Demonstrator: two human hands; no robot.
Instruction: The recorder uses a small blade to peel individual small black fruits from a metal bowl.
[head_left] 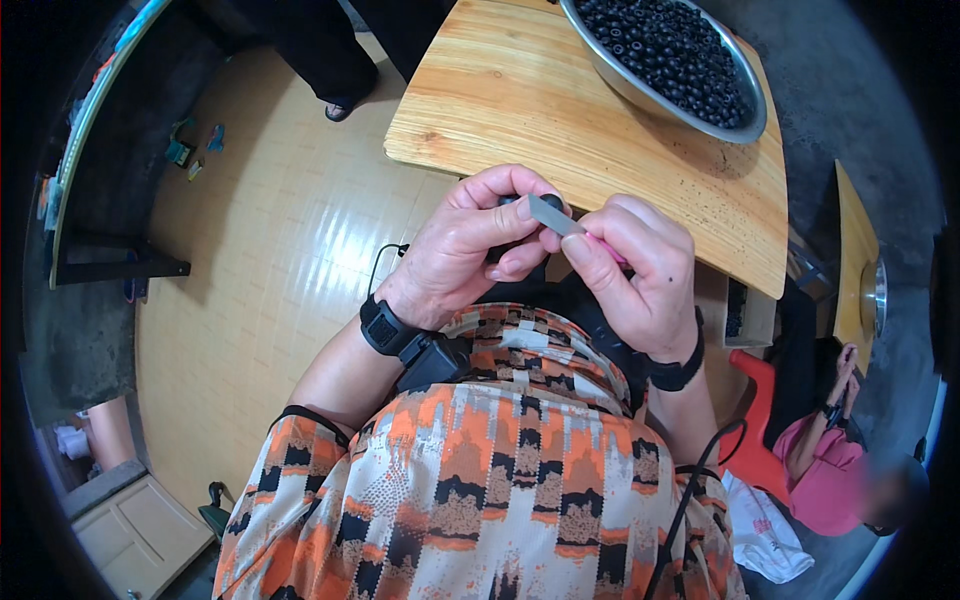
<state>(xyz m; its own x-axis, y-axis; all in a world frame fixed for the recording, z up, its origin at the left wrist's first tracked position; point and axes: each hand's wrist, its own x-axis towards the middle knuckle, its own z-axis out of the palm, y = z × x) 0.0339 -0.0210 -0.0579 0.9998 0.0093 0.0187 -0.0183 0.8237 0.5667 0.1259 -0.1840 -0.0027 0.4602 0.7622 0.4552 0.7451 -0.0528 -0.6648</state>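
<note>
Above my lap, my left hand point(455, 240) pinches a small round black piece point(552, 202) between thumb and fingers. Most of that piece is hidden behind the fingers and the blade. Closed around the pink handle point(606, 250) of a small knife point(556, 215) is my right hand point(640, 275), its thumb pressed near the base of the blade. The flat grey blade reaches left to my left thumb and lies across the black piece. Both hands are close together, just short of the table's near edge.
A wooden table point(490, 90) stands ahead, with dark crumbs scattered near a metal bowl point(640, 97) heaped with small black pieces point(655, 50). Someone in dark trousers point(310, 50) stands beyond the table. At right, a person in pink point(825, 480) sits by a red stool point(752, 430).
</note>
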